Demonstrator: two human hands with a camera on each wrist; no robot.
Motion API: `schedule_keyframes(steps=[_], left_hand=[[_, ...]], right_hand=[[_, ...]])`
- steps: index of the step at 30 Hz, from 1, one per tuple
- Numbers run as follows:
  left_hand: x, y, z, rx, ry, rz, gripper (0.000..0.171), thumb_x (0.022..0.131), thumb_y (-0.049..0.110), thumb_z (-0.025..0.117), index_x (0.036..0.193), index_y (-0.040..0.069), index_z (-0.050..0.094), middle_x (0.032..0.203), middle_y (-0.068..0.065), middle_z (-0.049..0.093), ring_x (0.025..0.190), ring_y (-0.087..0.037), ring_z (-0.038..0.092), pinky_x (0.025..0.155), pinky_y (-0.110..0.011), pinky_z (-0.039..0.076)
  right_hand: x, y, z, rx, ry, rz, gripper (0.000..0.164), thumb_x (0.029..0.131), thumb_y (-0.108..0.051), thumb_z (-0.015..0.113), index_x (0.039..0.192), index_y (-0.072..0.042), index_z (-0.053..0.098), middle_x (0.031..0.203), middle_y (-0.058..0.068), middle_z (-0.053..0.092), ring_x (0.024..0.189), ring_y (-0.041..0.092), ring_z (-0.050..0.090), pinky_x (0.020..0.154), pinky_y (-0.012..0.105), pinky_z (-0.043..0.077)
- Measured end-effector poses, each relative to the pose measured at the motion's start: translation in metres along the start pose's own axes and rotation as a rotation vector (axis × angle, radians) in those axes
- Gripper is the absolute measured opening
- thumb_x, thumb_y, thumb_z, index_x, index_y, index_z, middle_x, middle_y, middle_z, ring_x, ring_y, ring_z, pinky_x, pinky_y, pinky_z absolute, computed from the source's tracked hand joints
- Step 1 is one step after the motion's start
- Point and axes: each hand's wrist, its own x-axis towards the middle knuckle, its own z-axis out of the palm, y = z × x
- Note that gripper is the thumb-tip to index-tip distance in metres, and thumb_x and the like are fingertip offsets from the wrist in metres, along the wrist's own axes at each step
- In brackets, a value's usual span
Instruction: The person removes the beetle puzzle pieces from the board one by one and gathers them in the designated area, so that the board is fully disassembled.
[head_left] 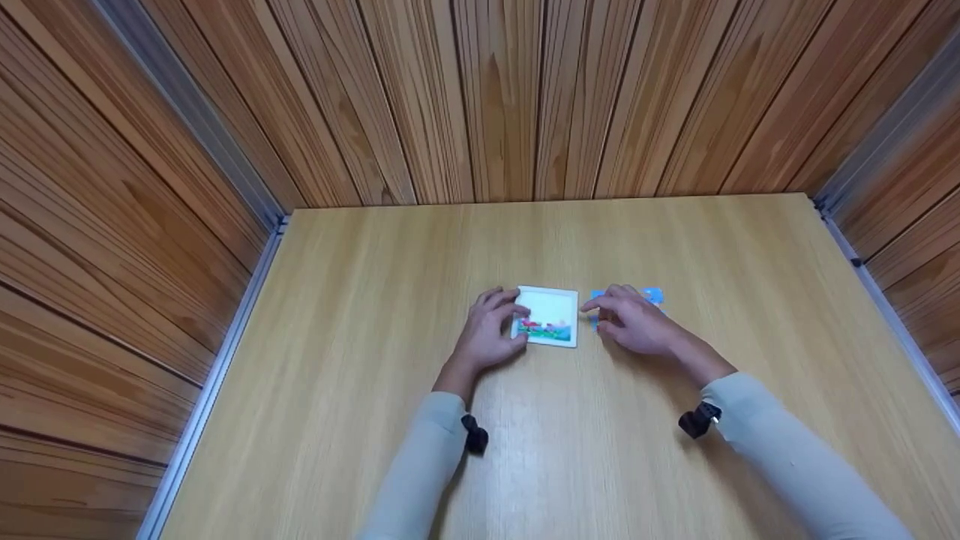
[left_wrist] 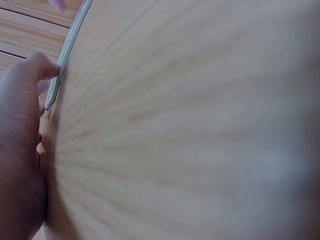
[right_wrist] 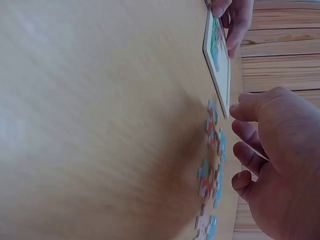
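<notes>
Midway between the left and right edges of the table (head_left: 337,315), your left hand (head_left: 489,330) grips the puzzle tray (head_left: 553,305) by its left side, while your empty, loosely bent right hand (head_left: 636,321) hovers over the puzzle pieces (head_left: 653,295) just beside it, toward the right edge.

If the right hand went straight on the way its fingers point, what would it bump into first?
Probably the puzzle tray: the right hand points at its nearest edge. The hand's height is hard to judge, so it might pass just over.
</notes>
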Motion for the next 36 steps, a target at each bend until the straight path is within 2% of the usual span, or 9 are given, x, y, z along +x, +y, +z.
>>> schedule_keyframes(steps=[5,10,15,20,26,36], left_hand=[[0.0,0.001,0.001,-0.014,0.016,-0.015,0.037,0.099,0.04,0.075,0.126,0.016,0.08,0.171,-0.008,0.055,0.167,-0.036,0.039,0.139,-0.061,0.03],[0.001,0.002,0.003,-0.036,0.023,-0.065,0.042,0.1,0.051,0.081,0.122,0.016,0.077,0.169,-0.007,0.053,0.164,-0.033,0.042,0.138,-0.058,0.036],[0.001,0.003,0.004,-0.037,0.045,-0.074,0.042,0.097,0.049,0.085,0.118,0.013,0.074,0.166,-0.01,0.052,0.161,-0.034,0.044,0.137,-0.057,0.039],[0.002,0.003,0.005,-0.003,0.056,-0.071,0.046,0.096,0.048,0.082,0.127,0.016,0.071,0.162,-0.012,0.051,0.158,-0.036,0.042,0.134,-0.057,0.041],[0.003,0.004,0.005,0.061,0.06,-0.05,0.055,0.096,0.046,0.079,0.142,0.015,0.075,0.165,-0.013,0.051,0.159,-0.038,0.04,0.134,-0.057,0.039],[0.004,0.005,0.003,0.048,0.053,-0.088,0.058,0.096,0.038,0.081,0.146,0.01,0.072,0.171,-0.012,0.05,0.166,-0.036,0.037,0.14,-0.053,0.034]], right_hand=[[0.006,-0.009,0.002,0.004,-0.004,-0.018,0.037,0.107,-0.005,0.07,0.142,-0.012,0.075,0.119,0.013,0.07,0.111,0.028,0.058,0.094,0.042,0.049],[0.011,-0.017,0.007,0.019,-0.025,-0.008,0.038,0.107,-0.009,0.071,0.145,-0.014,0.074,0.123,0.013,0.068,0.114,0.027,0.057,0.095,0.041,0.049],[0.015,-0.024,0.013,0.029,-0.034,0.0,0.04,0.107,-0.015,0.075,0.148,-0.015,0.073,0.127,0.012,0.067,0.117,0.027,0.055,0.096,0.041,0.048],[0.02,-0.031,0.02,0.022,-0.018,0.001,0.045,0.104,-0.02,0.081,0.147,-0.013,0.073,0.124,0.011,0.065,0.114,0.027,0.052,0.092,0.037,0.044],[0.024,-0.035,0.027,-0.003,0.004,-0.008,0.05,0.1,-0.022,0.086,0.146,-0.008,0.074,0.118,0.011,0.063,0.111,0.027,0.05,0.088,0.035,0.038],[0.03,-0.036,0.038,-0.029,0.021,-0.007,0.049,0.098,-0.025,0.088,0.141,-0.006,0.076,0.115,0.014,0.064,0.106,0.027,0.05,0.085,0.033,0.037]])
